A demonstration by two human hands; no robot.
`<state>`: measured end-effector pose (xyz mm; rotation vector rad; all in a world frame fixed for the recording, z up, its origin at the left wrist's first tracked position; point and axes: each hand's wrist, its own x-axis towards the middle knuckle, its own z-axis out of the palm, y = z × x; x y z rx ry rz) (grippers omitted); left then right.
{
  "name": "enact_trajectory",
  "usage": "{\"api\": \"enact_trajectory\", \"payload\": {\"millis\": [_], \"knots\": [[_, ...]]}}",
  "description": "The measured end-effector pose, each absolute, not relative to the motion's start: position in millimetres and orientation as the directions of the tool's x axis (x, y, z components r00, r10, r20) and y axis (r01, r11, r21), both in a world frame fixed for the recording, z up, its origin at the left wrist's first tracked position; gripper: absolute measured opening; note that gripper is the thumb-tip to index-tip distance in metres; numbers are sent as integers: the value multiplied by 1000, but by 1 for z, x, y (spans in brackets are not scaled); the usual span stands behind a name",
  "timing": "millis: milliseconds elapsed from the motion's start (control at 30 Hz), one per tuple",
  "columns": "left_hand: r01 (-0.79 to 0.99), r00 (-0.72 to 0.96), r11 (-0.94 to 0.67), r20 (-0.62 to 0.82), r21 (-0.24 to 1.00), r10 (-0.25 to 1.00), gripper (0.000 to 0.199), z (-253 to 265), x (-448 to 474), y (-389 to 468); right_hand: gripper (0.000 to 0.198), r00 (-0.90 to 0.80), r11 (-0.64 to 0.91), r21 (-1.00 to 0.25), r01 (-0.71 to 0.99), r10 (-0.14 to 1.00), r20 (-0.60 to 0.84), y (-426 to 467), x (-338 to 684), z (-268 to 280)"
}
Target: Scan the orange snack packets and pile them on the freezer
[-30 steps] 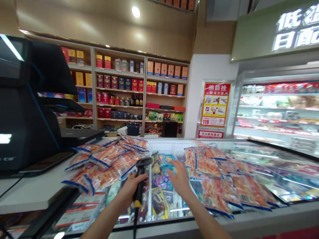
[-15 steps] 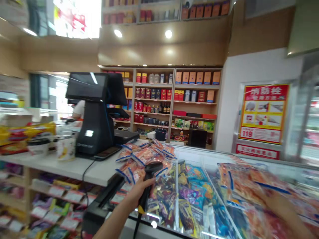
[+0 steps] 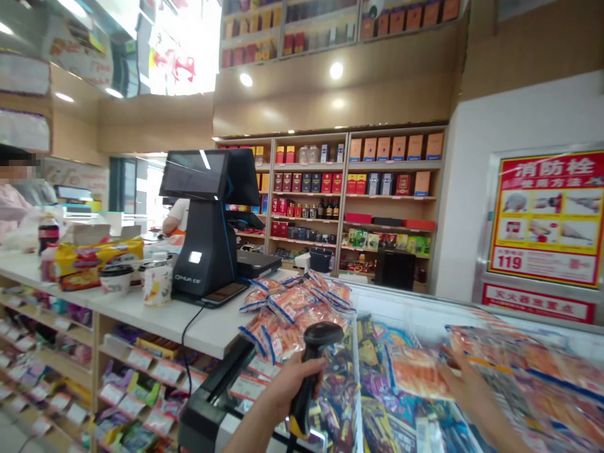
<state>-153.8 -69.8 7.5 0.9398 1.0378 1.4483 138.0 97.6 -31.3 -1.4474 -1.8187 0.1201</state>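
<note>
My left hand is wrapped round the handle of a black barcode scanner, held upright in front of a glass-topped freezer. My right hand, slightly blurred, grips the right end of a clear snack packet with orange-and-white contents and a blue edge. That packet is over the freezer's middle section, right of the scanner. A pile of similar packets lies beyond the scanner, at the left end of the freezer. More such packets lie to the right, partly behind my right hand.
A checkout terminal stands on the white counter, with two cups and a yellow snack bag at its left. Colourful packs fill the freezer. Sloped shelves run below the counter. A person is at the far left.
My right hand has moved left from the right-hand packets, and one packet is now apart from them in its fingers. The view has turned slightly left; the scanner stays in my left hand.
</note>
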Motion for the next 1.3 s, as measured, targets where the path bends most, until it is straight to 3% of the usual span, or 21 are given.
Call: {"api": "enact_trajectory", "payload": {"millis": [133,300,433,567,667,733,833,967,1300], "knots": [[-288,-119,-13,-22,958,993,16,2,-169,-77,34,-338,455,-345,821,874,348,75,112,-25],[-267,-153,37,-80,963,985,16,-1,-175,-80,46,-396,483,-228,845,853,340,84,89,-13],[-250,-119,71,-103,966,988,18,1,-177,-86,51,-441,438,-314,842,895,63,103,84,-13],[-257,-109,80,-111,963,988,17,3,-183,-91,31,-471,403,-384,831,876,-100,104,95,-1],[-255,-118,94,-127,962,985,18,5,-184,-94,26,-531,373,-527,763,828,-182,97,103,3],[-247,-117,116,-149,962,982,19,8,-182,-95,26,-530,347,-655,671,842,-96,95,104,1],[-220,-129,155,-186,963,974,20,16,-177,-98,21,-317,340,-782,522,929,193,102,99,-6],[-257,-162,107,-152,961,975,19,36,-168,-102,16,-53,428,-726,539,877,477,119,85,-15],[-92,-69,29,-35,995,997,24,68,-123,-100,18,35,320,-634,704,876,480,126,62,-19]]}}
